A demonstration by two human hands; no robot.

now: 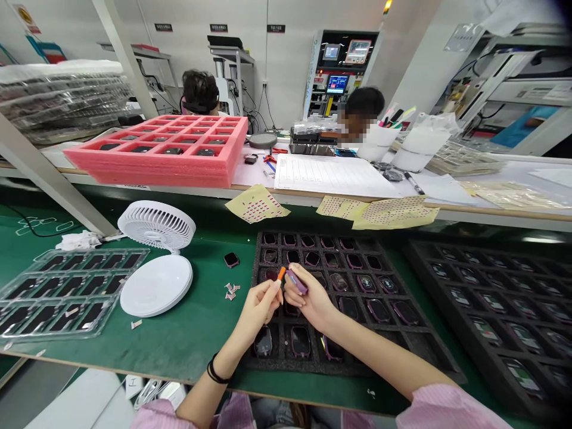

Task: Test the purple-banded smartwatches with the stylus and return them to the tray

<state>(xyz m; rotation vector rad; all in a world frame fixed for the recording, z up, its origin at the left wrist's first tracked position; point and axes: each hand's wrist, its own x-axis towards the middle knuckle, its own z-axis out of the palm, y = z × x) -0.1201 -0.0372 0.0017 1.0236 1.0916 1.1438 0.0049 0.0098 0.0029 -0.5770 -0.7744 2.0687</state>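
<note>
Pink sleeve (435, 405) nearest, then both hands at work above the black tray (286, 364). Left grip (263, 301) is pinched on an orange stick (281, 273); right grip (315, 298) is closed around a purple case (298, 282), raised over the tray's left half. Stick sits just beside case (contact: can't tell). To do this well, I'd brace the case firmly in curled fingers, work the stick with light pressure at a shallow angle, and mind the screens below. Beyond, on the green counter (205, 339): a loose watch (231, 260) and a white fan (157, 286), left. Farther: pink foam (156, 170), paper sheet (333, 176), two people.
</note>
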